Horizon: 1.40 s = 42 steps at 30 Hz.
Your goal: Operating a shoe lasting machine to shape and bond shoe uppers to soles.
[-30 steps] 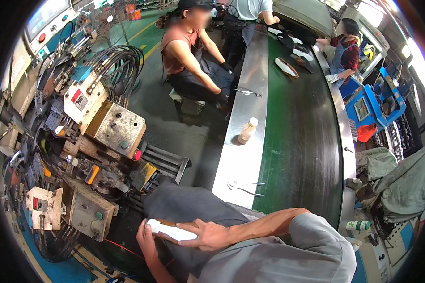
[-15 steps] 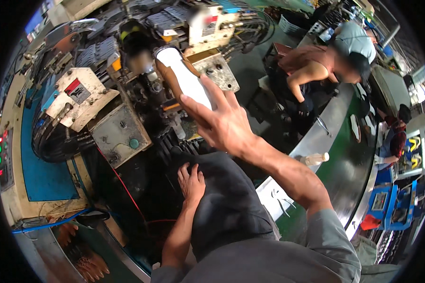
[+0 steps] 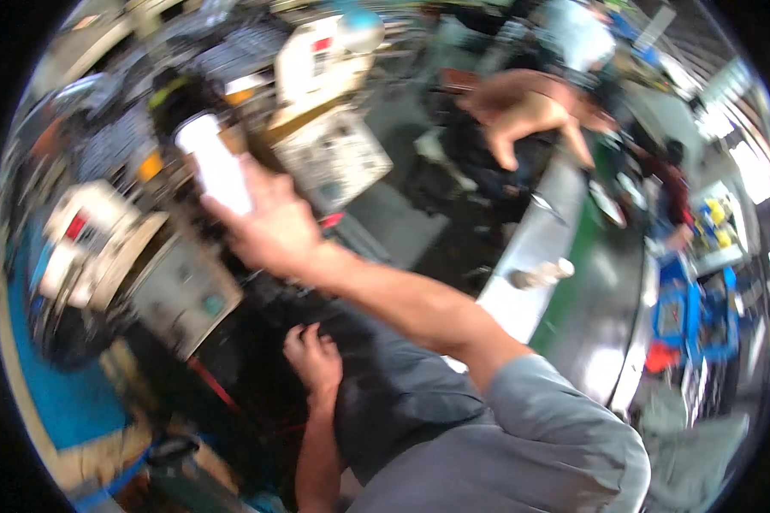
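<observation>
My right hand (image 3: pixel 274 218) is closed around one end of a shoe upper (image 3: pixel 216 167), its long white insole side facing up. Brown upper material shows at its edge, though motion smears the detail. The shoe's far end reaches toward the middle of a lasting machine, between its two cream side heads (image 3: pixel 316 64); whether it touches the machine I cannot tell. Lower down, my left hand (image 3: pixel 315 359) rests by my dark-trousered leg (image 3: pixel 385 368), fingers loosely bent and apart, holding nothing.
To the left stands a grey metal box (image 3: pixel 184 295) with a green button, beside a blue panel (image 3: pixel 64 368). A metal-edged conveyor (image 3: pixel 603 333) runs along the right with a pale bottle (image 3: pixel 543 274) on its edge. Co-workers (image 3: pixel 530 111) sit beyond. Blue crates (image 3: pixel 693 312) stand far right.
The view has swung, and the picture is now blurred. My right hand and the shoe upper appear farther left, with the shoe still gripped. My left hand stays by my leg.
</observation>
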### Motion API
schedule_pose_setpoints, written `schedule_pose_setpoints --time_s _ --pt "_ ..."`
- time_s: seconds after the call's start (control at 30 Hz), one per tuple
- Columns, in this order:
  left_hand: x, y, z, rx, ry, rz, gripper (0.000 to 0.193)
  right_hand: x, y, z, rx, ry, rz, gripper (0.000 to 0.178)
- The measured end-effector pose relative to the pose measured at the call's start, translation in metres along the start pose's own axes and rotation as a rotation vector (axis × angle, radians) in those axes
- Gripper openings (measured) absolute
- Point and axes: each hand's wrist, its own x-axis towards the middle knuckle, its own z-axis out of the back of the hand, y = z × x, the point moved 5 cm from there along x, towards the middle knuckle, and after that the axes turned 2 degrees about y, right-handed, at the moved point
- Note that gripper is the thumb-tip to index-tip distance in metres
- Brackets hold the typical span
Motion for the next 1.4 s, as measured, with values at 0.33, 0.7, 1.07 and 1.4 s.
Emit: schedule_pose_setpoints --time_s 0.33,0.7,1.07,1.4 --pt "-0.01 0.008 -0.012 0.003 0.06 0.056 0.037 -0.003 -0.016 0.001 0.113 0.066 -0.007 0.074" --pt "-0.01 0.012 -0.009 0.053 0.047 0.007 0.038 -0.006 -0.013 0.003 0.174 0.175 -0.039 0.074" --pt "0.0 0.014 -0.031 0.034 0.093 -0.052 0.053 -0.003 -0.016 -0.009 0.294 0.161 -0.017 0.065" --pt "0.011 -0.008 -0.03 0.045 -0.015 -0.042 0.03 -0.006 -0.021 -0.01 0.35 0.113 -0.036 0.068"
